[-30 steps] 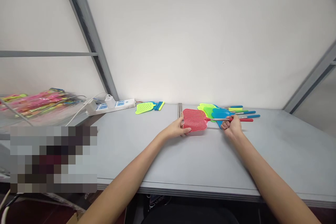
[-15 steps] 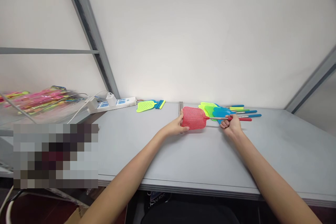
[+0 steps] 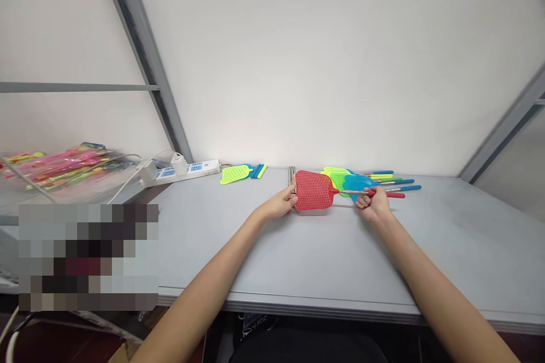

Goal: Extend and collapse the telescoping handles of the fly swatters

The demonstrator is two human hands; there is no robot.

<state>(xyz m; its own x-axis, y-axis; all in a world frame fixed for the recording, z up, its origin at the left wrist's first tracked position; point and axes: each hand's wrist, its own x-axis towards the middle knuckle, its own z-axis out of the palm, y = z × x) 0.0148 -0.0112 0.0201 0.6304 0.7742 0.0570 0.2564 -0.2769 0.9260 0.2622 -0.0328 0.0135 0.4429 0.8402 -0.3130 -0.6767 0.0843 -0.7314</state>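
A red fly swatter [image 3: 314, 190] with a perforated head is held level just above the table. My right hand [image 3: 373, 204] is closed around its red handle, close to the metal shaft. At the left edge of the head, my left hand [image 3: 279, 202] grips with curled fingers, partly hidden, the thumb at the rim. Behind the right hand lies a fanned group of fly swatters, including a blue one [image 3: 360, 182] and a green one [image 3: 338, 180]. Bare metal rods [image 3: 292, 171] lie behind the left hand.
Farther left on the grey table [image 3: 306, 261] are a yellow-green swatter head [image 3: 234, 174] and several short blue and yellow handles [image 3: 258, 171]. A white power strip [image 3: 187, 172] with plugs and cables stands at the left. Bagged colourful items [image 3: 63, 164] lie beyond the metal frame.
My left thumb has drawn back from the front of the red head to its left edge. The head has tilted slightly; my right hand keeps its hold on the handle.
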